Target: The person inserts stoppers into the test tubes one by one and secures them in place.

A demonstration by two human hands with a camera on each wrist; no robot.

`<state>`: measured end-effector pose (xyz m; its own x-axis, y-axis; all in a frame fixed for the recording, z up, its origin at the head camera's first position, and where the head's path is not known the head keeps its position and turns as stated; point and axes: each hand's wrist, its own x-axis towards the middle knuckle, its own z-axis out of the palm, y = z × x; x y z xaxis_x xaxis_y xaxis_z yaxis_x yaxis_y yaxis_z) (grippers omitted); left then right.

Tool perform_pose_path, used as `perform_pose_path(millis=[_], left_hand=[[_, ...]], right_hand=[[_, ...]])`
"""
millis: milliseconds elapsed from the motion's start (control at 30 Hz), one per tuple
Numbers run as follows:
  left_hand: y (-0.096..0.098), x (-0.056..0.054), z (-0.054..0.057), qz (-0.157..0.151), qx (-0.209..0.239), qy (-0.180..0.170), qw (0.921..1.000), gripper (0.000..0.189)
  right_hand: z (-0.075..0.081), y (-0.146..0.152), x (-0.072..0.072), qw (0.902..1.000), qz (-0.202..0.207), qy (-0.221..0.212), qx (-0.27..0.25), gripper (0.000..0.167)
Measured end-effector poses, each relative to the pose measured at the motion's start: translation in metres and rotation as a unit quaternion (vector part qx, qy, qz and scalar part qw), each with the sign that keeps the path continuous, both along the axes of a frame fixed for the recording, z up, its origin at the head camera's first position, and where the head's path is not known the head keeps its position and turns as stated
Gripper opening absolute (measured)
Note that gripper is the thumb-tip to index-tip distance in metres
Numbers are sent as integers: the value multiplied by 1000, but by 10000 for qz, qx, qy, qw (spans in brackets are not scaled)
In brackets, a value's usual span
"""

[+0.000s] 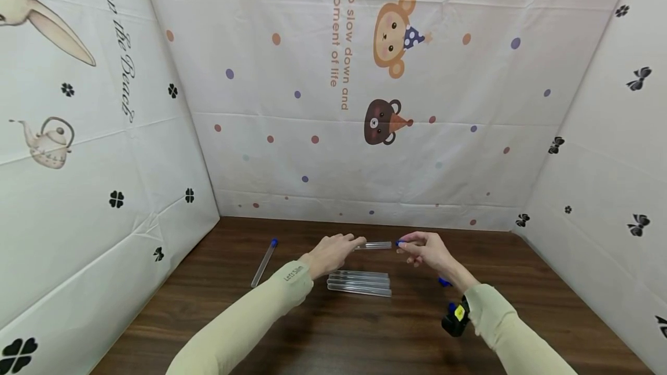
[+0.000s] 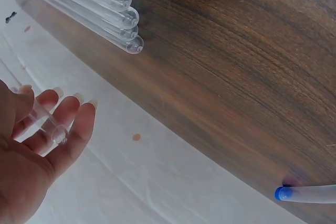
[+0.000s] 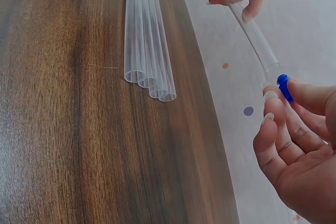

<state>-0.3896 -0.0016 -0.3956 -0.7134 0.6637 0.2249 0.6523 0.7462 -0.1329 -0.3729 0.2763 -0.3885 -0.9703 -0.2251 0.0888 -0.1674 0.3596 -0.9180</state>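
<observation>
My left hand (image 1: 333,252) holds a clear test tube (image 1: 377,245) between thumb and fingers; in the left wrist view its rounded end lies across the fingers. Its open mouth points toward my right hand (image 1: 427,250). That hand pinches a small blue cap (image 3: 284,87) between thumb and index finger. In the right wrist view the cap sits right by the tube's mouth, to one side of it. Below both hands, several clear test tubes (image 1: 359,283) lie side by side on the table, their mouths uncapped and facing right.
A tube with a blue cap (image 1: 263,263) lies at the left of the brown wooden table (image 1: 292,328). Near my right forearm are a loose blue cap (image 1: 444,282) and a black object with a yellow label (image 1: 455,318). Printed white sheets (image 1: 333,166) wall the back and sides.
</observation>
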Motion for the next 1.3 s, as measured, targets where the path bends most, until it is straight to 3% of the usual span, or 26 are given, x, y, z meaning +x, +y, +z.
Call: perform_pose_path(millis=[1300], left_hand=[[5,2,2,-222,222,-190,9993,59]], right_hand=[[-7,-3,-2,9991,417,26,-2,33]])
